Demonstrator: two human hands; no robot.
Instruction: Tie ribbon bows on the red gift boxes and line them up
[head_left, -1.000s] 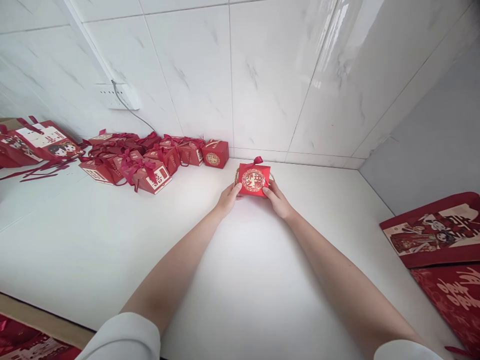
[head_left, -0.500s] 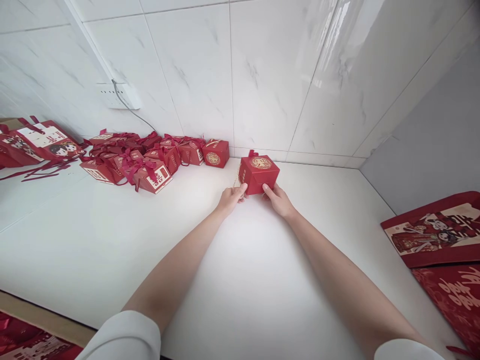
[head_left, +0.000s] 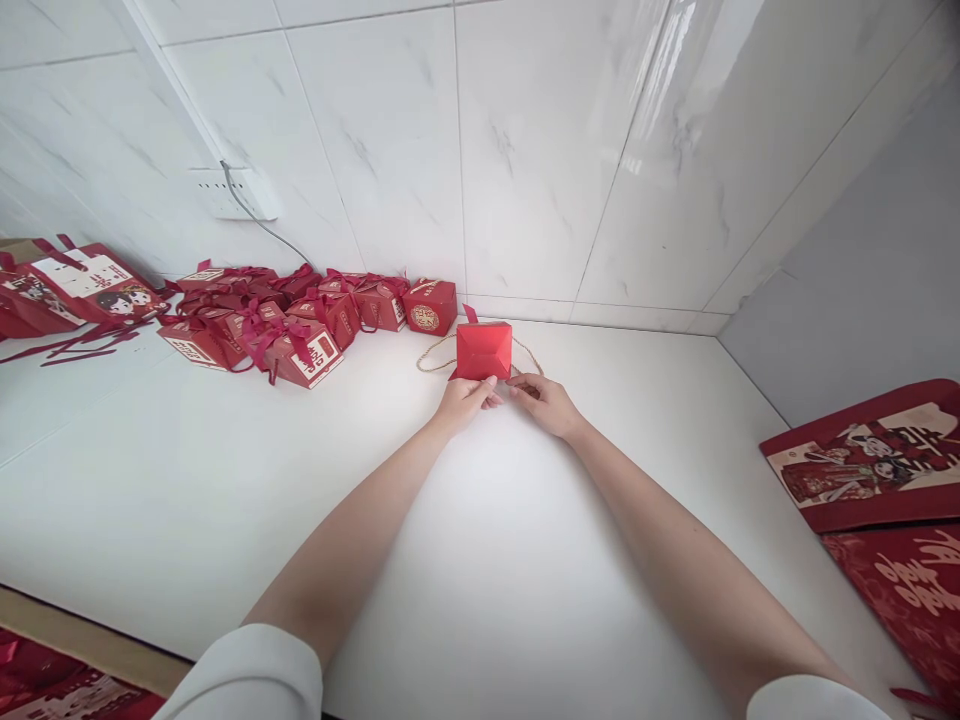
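A small red gift box (head_left: 484, 348) is on the far part of the white table, turned so a plain, bright red face with fold lines shows. My left hand (head_left: 461, 405) pinches its lower edge between thumb and fingers. At the lower right corner, the curled fingers of my right hand (head_left: 547, 403) are closed by the box and its cord; their exact hold is partly hidden. A twisted gold cord handle (head_left: 431, 362) loops out on both sides of the box. Behind its top left a dark red ribbon (head_left: 470, 313) sticks up.
Along the wall to the left stand several red gift boxes (head_left: 304, 352) with ribbons, and one box with a gold emblem (head_left: 433, 307). Red paper bags (head_left: 112, 285) and loose ribbons (head_left: 90, 343) lie farther left. More red bags (head_left: 874, 470) rest at the right edge.
The gift box has been turned, from showing its gold emblem and side to showing a plain folded face. It has shifted slightly left, and its cord now spreads on both sides.
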